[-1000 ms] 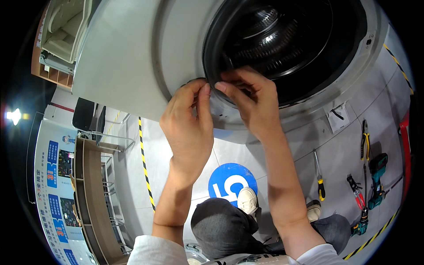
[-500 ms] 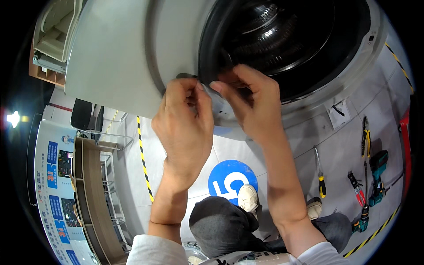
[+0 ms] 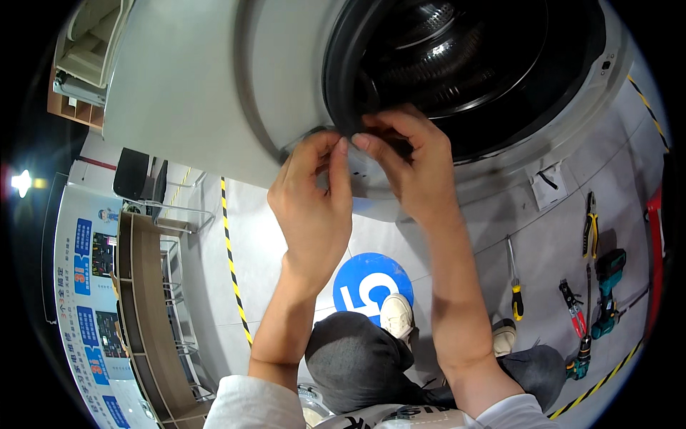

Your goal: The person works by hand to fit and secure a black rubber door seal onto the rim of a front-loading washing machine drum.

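Observation:
A front-loading washing machine with a pale grey front panel (image 3: 189,79) fills the top of the view. Around its dark opening runs a black rubber door seal (image 3: 340,82), with the metal drum (image 3: 439,53) inside. At the seal's lower left edge my left hand (image 3: 312,189) pinches thumb and fingertips together; whatever lies between them is too small to make out. Close beside it, my right hand (image 3: 421,168) grips the seal's edge, thumb outside and fingers curled inside the rim. The two thumbs almost meet.
On the tiled floor to the right lie a screwdriver (image 3: 516,286), yellow-black pliers (image 3: 590,225), red-handled pliers (image 3: 573,307) and a teal power drill (image 3: 609,286). A small white packet (image 3: 548,186) sits by the machine. Shelving (image 3: 153,300) and a black chair (image 3: 136,175) stand left.
My left hand has shifted slightly right and down along the seal's edge. My right hand stays at the rim, its thumb a little lower. The view has moved slightly.

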A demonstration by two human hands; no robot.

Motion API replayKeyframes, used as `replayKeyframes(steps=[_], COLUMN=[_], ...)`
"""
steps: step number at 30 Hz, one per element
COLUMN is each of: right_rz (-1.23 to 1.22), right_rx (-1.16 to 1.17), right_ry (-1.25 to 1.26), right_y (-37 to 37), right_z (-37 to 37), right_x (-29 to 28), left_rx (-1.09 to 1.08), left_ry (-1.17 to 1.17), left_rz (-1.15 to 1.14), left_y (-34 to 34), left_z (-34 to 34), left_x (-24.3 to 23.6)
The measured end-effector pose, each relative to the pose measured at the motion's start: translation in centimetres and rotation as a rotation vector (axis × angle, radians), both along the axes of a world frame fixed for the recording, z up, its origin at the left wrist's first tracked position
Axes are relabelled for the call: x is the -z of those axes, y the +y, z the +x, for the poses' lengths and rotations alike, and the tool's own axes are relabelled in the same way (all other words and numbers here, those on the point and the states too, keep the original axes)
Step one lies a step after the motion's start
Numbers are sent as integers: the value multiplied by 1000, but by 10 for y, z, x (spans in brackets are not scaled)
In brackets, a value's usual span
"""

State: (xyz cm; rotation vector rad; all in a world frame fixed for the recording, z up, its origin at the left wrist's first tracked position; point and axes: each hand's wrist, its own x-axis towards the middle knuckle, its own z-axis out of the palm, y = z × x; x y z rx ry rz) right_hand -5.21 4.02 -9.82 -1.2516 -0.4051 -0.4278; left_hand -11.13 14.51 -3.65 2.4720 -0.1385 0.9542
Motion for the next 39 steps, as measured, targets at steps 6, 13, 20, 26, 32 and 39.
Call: replayKeyframes(steps=[6, 13, 20, 26, 32, 39], right_rz=[-64, -134, -125, -306, -221, 10], right_rx=[-12, -68, -227, -337, -302, -91], right_ry=[37, 36, 51, 139, 67, -30], right_y=[-3, -12, -20, -33, -28, -4], right_z=[1, 0, 18, 20, 16, 6], right_x=[3, -2, 4, -10, -5, 4], left_rx=[28, 56, 23, -9, -53, -68], left_ry=[-13, -33, -46, 45, 43, -88], left_rz=[-36, -64, 151, 87, 217, 220], left_y=[3, 6, 2, 3, 6, 4], left_z=[4, 9, 9, 4, 1, 8], left_x=[2, 5, 2, -3, -9, 4])
